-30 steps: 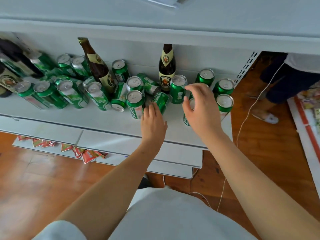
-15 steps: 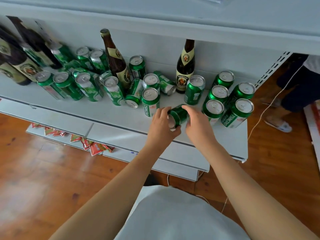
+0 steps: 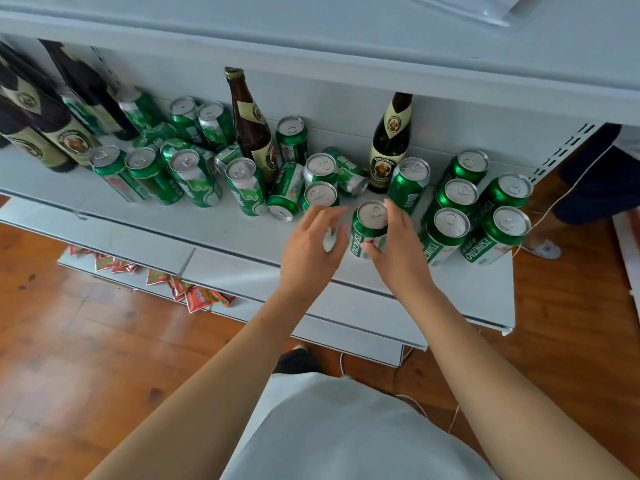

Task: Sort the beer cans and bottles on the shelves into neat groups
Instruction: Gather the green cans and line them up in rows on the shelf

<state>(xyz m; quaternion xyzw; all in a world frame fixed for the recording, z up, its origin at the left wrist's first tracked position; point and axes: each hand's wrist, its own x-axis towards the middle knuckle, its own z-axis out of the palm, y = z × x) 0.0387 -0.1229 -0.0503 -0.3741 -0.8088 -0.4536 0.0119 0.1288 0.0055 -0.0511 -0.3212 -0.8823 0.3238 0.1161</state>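
Head view: right hand grips an upright green can near the front edge of the shelf, fingers curled round its side. Left hand hovers just left of that can, fingers relaxed, holding nothing. Right of the can stands a tidy cluster of five cans; left of it, toppled cans and a bottle behind. Risks: can sliding off the shelf lip; knuckles knocking the cluster; left hand nudging the toppled ones into a roll.
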